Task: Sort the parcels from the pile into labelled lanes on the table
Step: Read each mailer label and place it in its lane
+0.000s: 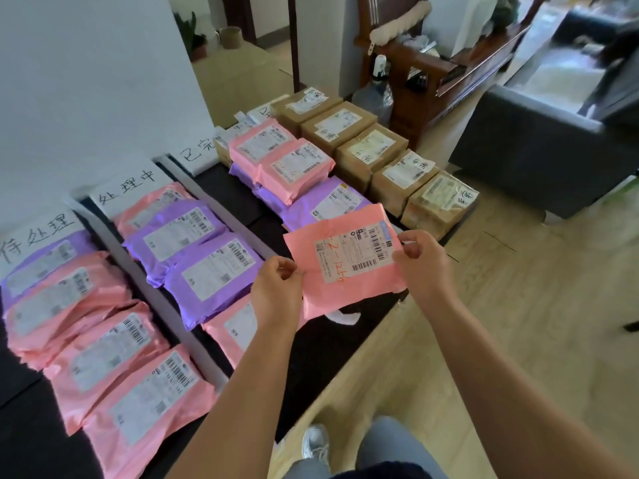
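A flat pink parcel with a white shipping label and orange handwriting is held up over the table's near right part. My left hand pinches its left edge and my right hand pinches its right edge. On the black table, grey strips divide lanes headed by handwritten paper signs. The left lane holds several pink parcels and a purple one. The middle lane holds purple parcels and pink ones. Farther back lies a stack of pink and purple parcels.
A row of several brown cardboard boxes with labels lines the table's right edge. Beyond it stand a wooden shelf and a grey sofa. Wooden floor lies at the right, and my shoe shows below.
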### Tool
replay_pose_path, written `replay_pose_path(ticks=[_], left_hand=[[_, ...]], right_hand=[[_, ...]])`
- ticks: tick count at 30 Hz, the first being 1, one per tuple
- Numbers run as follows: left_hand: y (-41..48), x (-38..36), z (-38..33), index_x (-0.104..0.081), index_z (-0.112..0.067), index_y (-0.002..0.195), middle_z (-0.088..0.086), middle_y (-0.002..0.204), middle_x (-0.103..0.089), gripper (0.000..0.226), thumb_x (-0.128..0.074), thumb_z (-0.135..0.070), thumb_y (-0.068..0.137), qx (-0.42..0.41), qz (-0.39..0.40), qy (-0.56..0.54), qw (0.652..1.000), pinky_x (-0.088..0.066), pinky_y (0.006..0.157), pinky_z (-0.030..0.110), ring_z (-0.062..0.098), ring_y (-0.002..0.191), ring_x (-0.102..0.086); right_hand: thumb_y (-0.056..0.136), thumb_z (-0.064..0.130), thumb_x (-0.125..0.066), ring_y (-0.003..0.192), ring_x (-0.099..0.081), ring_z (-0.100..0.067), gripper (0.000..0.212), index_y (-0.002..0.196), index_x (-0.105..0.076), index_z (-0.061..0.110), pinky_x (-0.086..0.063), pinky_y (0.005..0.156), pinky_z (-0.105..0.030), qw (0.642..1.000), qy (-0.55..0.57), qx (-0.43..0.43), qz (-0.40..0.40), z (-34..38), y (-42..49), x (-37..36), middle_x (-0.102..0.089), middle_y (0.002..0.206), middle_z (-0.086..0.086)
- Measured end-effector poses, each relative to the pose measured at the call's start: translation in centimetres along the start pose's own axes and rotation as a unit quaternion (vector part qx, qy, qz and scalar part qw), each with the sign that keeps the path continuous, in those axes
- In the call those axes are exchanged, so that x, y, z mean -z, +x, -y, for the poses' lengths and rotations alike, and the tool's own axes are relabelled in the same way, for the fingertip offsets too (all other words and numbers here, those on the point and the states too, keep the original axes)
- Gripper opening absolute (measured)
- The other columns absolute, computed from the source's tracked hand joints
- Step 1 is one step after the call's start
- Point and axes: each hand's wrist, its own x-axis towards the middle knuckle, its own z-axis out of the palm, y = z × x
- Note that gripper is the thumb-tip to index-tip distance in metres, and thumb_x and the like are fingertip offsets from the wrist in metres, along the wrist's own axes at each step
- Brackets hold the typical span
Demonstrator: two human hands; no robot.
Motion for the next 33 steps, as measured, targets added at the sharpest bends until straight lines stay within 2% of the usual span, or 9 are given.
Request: replay_pose_path(ticks=[4, 6, 10, 14, 20, 23, 26, 28, 33], left_hand=[[2.9, -2.4, -1.7, -0.059, -0.022, 0.092, -0.012, 0.088, -0.060, 0.009, -0.063, -0.014, 0.094, -0.005, -0.012, 0.011, 1.000, -0.045, 0.072, 0.024, 0.012, 0.088, -0.060], [4.5, -3.8, -2.2, -0.064, -0.021, 0.097, -0.012, 0.092, -0.062, 0.006, -0.062, -0.015, 0.095, 0.001, -0.019, 0.016, 1.000, -0.044, 0.075, 0.022, 0.010, 0.090, -0.060], [7.1, -6.7, -3.3, -0.069, -0.018, 0.113, -0.007, 0.108, -0.067, 0.018, -0.060, -0.020, 0.097, 0.023, -0.039, 0.031, 0.999, -0.041, 0.081, 0.022, 0.009, 0.099, -0.060], [9.3, -9.5, -4.0, -0.067, -0.015, 0.123, 0.000, 0.120, -0.069, 0.027, -0.057, -0.023, 0.099, 0.042, -0.059, 0.062, 0.995, -0.044, 0.089, 0.023, 0.016, 0.110, -0.062], [11.9, -12.3, -4.1, -0.062, -0.018, 0.131, 0.000, 0.130, -0.062, 0.033, -0.049, -0.024, 0.102, 0.083, -0.084, 0.117, 0.986, -0.039, 0.086, 0.023, 0.020, 0.115, -0.059], [12.8, -13.3, -3.5, -0.061, -0.015, 0.129, 0.006, 0.126, -0.055, 0.032, -0.053, -0.018, 0.098, 0.066, -0.076, 0.183, 0.978, -0.044, 0.084, 0.028, 0.024, 0.111, -0.057], [13.0, -14.3, -3.1, -0.058, -0.014, 0.125, 0.008, 0.126, -0.047, 0.033, -0.059, -0.015, 0.093, 0.017, -0.079, 0.314, 0.946, -0.044, 0.093, 0.035, 0.027, 0.113, -0.045], [13.2, -15.0, -2.9, -0.054, -0.016, 0.131, 0.006, 0.134, -0.045, 0.041, -0.057, -0.011, 0.090, -0.024, -0.082, 0.345, 0.935, -0.039, 0.101, 0.037, 0.027, 0.118, -0.043], [14.3, -16.0, -2.0, -0.046, -0.021, 0.142, 0.000, 0.149, -0.037, 0.056, -0.055, -0.007, 0.089, -0.055, -0.053, 0.381, 0.921, -0.025, 0.114, 0.035, 0.023, 0.136, -0.034]], right_hand=[[0.097, 0.019, -0.054, 0.089, -0.068, -0.017, 0.034, 0.124, -0.057, 0.040, -0.058, 0.081, -0.050, 0.999, -0.033, 0.018, 0.019, 0.6, 5.3, -1.2, -0.068, 0.089, 0.015], [0.096, 0.019, -0.053, 0.096, -0.065, -0.020, 0.038, 0.122, -0.059, 0.045, -0.053, 0.091, -0.052, 0.996, -0.063, 0.051, 0.030, 0.7, 8.1, -2.2, -0.066, 0.094, 0.016], [0.094, 0.013, -0.054, 0.111, -0.059, -0.024, 0.037, 0.120, -0.068, 0.035, -0.046, 0.098, -0.058, 0.981, -0.129, 0.122, 0.077, 0.8, 14.1, -3.7, -0.063, 0.119, 0.005], [0.094, 0.014, -0.056, 0.125, -0.049, -0.023, 0.039, 0.128, -0.065, 0.032, -0.034, 0.109, -0.050, 0.959, -0.187, 0.167, 0.135, 1.1, 19.6, -4.7, -0.058, 0.131, 0.005], [0.095, 0.017, -0.052, 0.134, -0.041, -0.022, 0.044, 0.138, -0.057, 0.027, -0.024, 0.112, -0.044, 0.912, -0.274, 0.221, 0.212, 1.4, 24.3, -6.7, -0.053, 0.142, 0.004], [0.095, 0.019, -0.053, 0.137, -0.037, -0.023, 0.049, 0.144, -0.049, 0.026, -0.023, 0.114, -0.044, 0.882, -0.330, 0.250, 0.225, 1.4, 25.3, -7.3, -0.047, 0.146, 0.001], [0.094, 0.017, -0.056, 0.147, -0.021, -0.025, 0.060, 0.150, -0.036, 0.026, -0.016, 0.120, -0.046, 0.846, -0.369, 0.314, 0.223, 1.2, 25.6, -7.6, -0.029, 0.158, -0.002], [0.092, 0.012, -0.055, 0.152, -0.011, -0.024, 0.069, 0.154, -0.028, 0.027, -0.009, 0.124, -0.045, 0.818, -0.375, 0.367, 0.235, 1.3, 25.8, -8.1, -0.018, 0.163, 0.000], [0.091, 0.007, -0.051, 0.153, -0.005, -0.022, 0.074, 0.156, -0.024, 0.029, -0.002, 0.125, -0.046, 0.783, -0.394, 0.392, 0.278, 1.3, 26.3, -9.4, -0.016, 0.163, 0.002]])
